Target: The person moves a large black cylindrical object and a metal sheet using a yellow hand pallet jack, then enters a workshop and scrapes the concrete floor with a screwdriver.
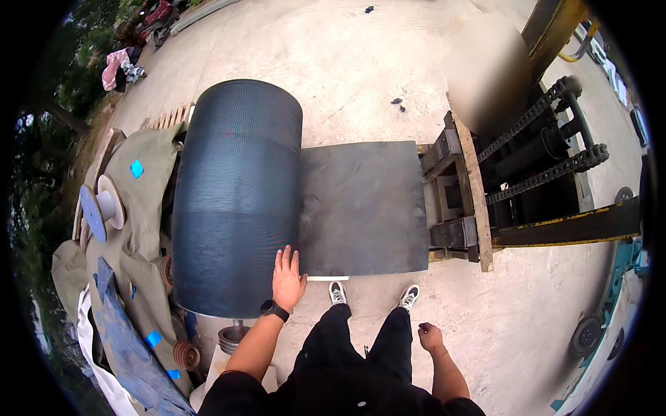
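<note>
A large dark blue-black drum [236, 180] with a finely ridged surface lies on the left, a short shaft showing at its near end. My left hand [288, 279] rests on the drum's near right side, palm down with the fingers stretched out and apart; a black watch [275, 310] is on that wrist. Against the drum's right side lies a flat dark grey sheet [364, 208], reaching to the wooden pallet. By my right thigh hangs my right hand [431, 337], its fingers curled closed. Whether it holds anything small I cannot make out.
A wooden pallet [474, 194] stands at right before a machine with chains [544, 173] and a yellow-edged dark beam [569, 225]. A blurred patch hides part of it. Left are a green tarp [142, 208], a cable spool [104, 208] and a pulley [186, 354].
</note>
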The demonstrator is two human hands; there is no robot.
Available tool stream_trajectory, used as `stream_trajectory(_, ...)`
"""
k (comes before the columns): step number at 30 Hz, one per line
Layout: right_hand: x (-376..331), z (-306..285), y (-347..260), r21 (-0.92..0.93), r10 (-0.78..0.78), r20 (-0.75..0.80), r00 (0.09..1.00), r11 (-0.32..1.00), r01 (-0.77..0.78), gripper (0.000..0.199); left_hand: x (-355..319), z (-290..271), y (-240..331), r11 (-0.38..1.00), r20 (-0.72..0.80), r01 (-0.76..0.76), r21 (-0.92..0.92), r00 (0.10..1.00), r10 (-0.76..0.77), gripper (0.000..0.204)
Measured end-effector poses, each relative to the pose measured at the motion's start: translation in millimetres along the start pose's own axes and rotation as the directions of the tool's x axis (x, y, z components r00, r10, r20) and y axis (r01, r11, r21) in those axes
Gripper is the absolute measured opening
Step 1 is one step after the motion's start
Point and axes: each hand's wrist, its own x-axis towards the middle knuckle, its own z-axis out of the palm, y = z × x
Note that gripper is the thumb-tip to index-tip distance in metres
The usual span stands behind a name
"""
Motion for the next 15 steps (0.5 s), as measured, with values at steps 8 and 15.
stream_trajectory(8, 21, -31, 23, 0.16, -0.207, -0.013, 0.978, 0.965, 0.206, 0.028, -9, 67, 88, 0.979, 0.402, -0.191, -0.065, 0.893, 0.201, 0.044)
stream_trajectory(15, 56, -177, 195, 0.221, -0.011, -0.21, 0.978, 0.973, 0.058, 0.029, -15, 142, 252, 0.958, 0.431, -0.268, -0.101, 0.856, 0.285, 0.037)
